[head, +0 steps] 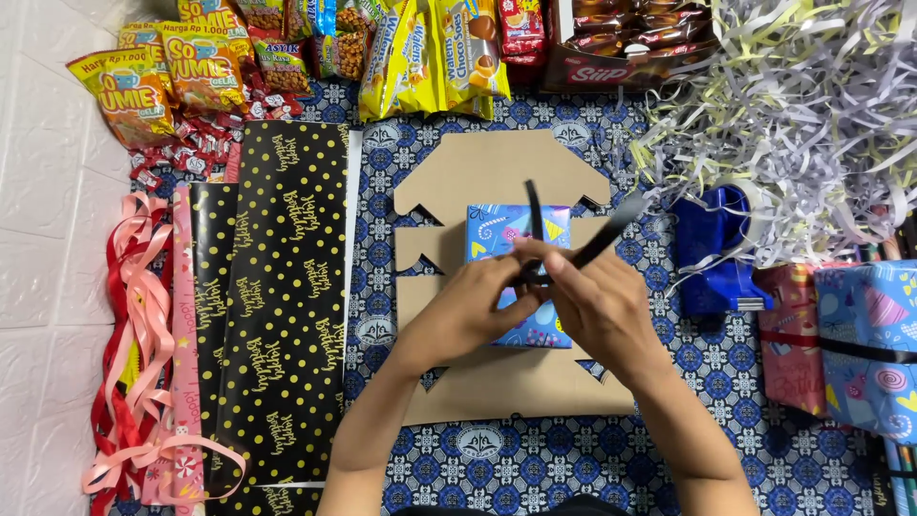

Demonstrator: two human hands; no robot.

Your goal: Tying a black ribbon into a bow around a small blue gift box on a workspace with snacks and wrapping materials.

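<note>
Under both hands: wrapped gift box (516, 258); black ribbon (597, 241) pinched between fingers.

The gift box (521, 277) is blue with bright party shapes, crossed by a black ribbon (611, 229). Beneath it lies plain brown cardboard (497, 377) on a navy-and-white patterned cloth (535, 449). At nine o'clock, black wrapping paper (282, 296) carries gold dots and script; farther out, red and pink ribbons (134, 334).

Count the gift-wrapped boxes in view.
3: a blue box on the cardboard under both hands, a pink box at right, and a blue box beside it. Others may be hidden off-frame.
</note>
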